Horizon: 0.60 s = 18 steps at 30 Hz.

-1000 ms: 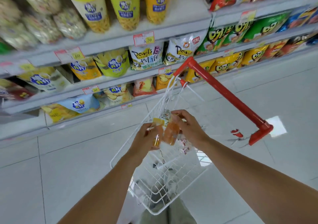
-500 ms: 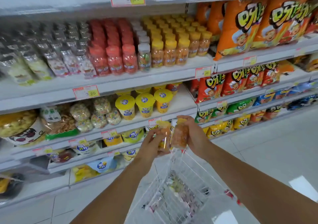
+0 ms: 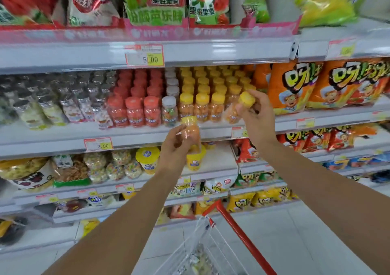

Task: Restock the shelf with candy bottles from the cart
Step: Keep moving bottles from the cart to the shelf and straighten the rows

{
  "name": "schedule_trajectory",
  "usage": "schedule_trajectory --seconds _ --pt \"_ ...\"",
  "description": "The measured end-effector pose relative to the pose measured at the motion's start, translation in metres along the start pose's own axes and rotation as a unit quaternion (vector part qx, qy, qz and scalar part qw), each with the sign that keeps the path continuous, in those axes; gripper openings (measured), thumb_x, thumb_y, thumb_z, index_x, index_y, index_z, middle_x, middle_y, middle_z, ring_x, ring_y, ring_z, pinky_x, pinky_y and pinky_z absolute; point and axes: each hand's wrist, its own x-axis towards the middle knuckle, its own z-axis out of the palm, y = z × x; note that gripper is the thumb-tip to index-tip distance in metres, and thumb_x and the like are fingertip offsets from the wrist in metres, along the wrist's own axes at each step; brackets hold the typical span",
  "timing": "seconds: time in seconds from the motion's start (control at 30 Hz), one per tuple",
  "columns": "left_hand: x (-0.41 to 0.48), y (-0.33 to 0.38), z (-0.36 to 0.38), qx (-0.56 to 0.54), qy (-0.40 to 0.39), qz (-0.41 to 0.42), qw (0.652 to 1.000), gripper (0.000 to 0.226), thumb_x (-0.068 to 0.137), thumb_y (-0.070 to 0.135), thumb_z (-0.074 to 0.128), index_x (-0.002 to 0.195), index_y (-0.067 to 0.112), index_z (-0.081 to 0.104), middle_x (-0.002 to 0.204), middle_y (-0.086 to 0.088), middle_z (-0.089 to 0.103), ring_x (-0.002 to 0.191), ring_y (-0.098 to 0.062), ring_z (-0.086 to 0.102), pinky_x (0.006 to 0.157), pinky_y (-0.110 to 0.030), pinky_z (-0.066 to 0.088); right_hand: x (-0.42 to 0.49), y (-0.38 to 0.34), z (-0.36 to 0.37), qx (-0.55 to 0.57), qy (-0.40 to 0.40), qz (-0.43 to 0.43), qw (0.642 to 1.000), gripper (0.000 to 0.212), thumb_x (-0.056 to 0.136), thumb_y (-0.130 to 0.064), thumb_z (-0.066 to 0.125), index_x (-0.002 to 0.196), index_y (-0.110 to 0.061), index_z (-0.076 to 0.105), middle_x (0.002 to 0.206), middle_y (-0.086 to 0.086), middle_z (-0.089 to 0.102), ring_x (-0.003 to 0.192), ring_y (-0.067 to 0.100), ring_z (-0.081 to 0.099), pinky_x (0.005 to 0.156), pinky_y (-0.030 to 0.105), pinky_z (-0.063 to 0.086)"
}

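Observation:
Each hand holds a small orange candy bottle with a yellow cap. My left hand (image 3: pixel 175 148) grips one bottle (image 3: pixel 191 132) upright, below and in front of the shelf edge. My right hand (image 3: pixel 258 114) holds the other bottle (image 3: pixel 239 108) tilted, right at the front of the yellow-capped rows (image 3: pixel 211 91) on the candy shelf (image 3: pixel 147 136). Red-capped bottles (image 3: pixel 135 103), a white-capped column (image 3: pixel 169 106) and silver-capped bottles (image 3: pixel 69 97) stand to the left. The white wire cart (image 3: pixel 211 251) with its red handle (image 3: pixel 242 236) sits low in view, with more items inside.
Orange snack bags (image 3: pixel 316 84) fill the shelf to the right of the bottles. Bagged sweets (image 3: pixel 152 2) hang over the shelf above. Yellow-lidded cups (image 3: pixel 147 160) and bagged snacks occupy the lower shelves. White tiled floor (image 3: pixel 327 243) lies to the right of the cart.
Both hands have risen from the cart to the shelf with a bottle each. The hands have moved apart; the right one has reached the yellow-capped rows. My view has tilted upward.

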Motion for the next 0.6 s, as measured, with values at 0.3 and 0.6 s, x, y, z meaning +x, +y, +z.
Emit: schedule_trajectory --seconds 0.3,0.6 --pt "0.036 -0.012 0.026 0.010 0.006 0.026 1.000 0.032 0.087 0.028 0.070 0.114 0.041 0.057 0.116 -0.003 0.066 0.105 -0.019 0.064 0.092 -0.033 0.051 0.051 0.044 0.015 -0.091 -0.018 -0.040 0.995 0.048 0.079 -0.013 0.073 0.123 -0.023 0.057 0.122 0.004 0.056 0.111 0.018 0.057 0.094 0.044 0.050" --pt "0.049 -0.019 0.034 0.018 0.000 0.026 1.000 0.046 0.082 0.033 0.073 0.125 0.032 0.056 0.117 -0.002 0.066 0.108 -0.021 0.061 0.092 -0.036 0.051 0.064 0.053 0.017 -0.119 -0.054 -0.060 0.990 0.053 0.078 -0.020 0.077 0.126 -0.018 0.055 0.119 0.008 0.056 0.103 0.019 0.060 0.089 0.040 0.054"
